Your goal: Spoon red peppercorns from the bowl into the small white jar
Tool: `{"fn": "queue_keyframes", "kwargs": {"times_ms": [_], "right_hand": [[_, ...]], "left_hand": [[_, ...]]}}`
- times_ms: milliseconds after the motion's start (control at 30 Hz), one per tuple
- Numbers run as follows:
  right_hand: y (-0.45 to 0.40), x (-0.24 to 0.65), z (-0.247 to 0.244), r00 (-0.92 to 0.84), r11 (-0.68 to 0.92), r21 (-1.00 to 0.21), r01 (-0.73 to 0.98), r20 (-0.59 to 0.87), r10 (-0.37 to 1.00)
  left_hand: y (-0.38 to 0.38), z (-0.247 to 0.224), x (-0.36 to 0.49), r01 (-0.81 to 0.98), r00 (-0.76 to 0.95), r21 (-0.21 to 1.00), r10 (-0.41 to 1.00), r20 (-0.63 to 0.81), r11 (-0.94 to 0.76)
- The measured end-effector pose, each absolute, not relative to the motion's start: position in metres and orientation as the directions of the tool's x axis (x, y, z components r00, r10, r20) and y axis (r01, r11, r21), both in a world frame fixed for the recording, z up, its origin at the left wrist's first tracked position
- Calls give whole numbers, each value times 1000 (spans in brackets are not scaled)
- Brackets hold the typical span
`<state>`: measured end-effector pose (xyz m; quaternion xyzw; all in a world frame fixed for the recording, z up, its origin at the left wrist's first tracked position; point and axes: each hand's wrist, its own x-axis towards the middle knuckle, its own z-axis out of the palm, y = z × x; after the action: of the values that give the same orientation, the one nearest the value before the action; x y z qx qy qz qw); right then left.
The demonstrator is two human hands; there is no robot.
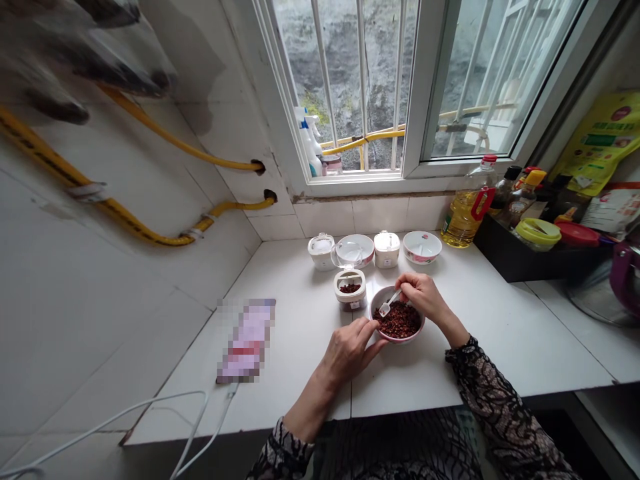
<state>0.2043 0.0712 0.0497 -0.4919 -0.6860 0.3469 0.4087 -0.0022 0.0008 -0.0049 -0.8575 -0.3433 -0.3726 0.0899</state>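
Note:
A bowl (pixel 400 341) with a pink outside stands on the counter, holding dark red dried bits that look like Sichuan peppercorns (pixel 400 321). My left hand (pixel 350 350) grips its left side, fingertips at the rim and thumb lower on the wall. Between the fingers and thumb of my right hand (pixel 423 293) is a small white spoon (pixel 389 305), its scoop resting low over the bits. Just behind and left of the bowl sits a seasoning jar (pixel 351 298), lid raised, with similar dark red bits inside.
Along the back are two white seasoning jars (pixel 321 252) (pixel 387 250) and two bowls (pixel 355 251) (pixel 423 247). An oil bottle (pixel 467 207) and a black box (pixel 505 250) of condiments stand right. A blurred phone-like object (pixel 247 340) with a white cable (pixel 200 427) lies left.

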Motion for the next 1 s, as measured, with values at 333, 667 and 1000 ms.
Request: {"fn": "queue_keyframes", "kwargs": {"times_ms": [333,667,1000], "right_hand": [[70,203,51,-244,240,-912,333,163,956],[77,207,54,-143,83,-987,140,62,988],[68,181,60,-23,350,-932,89,349,937]], "left_hand": [[0,-4,-2,652,486,112,526,697,-750],[1,-6,-3,662,489,97,526,696,-743],[0,-5,-3,669,486,120,554,676,-733]]}}
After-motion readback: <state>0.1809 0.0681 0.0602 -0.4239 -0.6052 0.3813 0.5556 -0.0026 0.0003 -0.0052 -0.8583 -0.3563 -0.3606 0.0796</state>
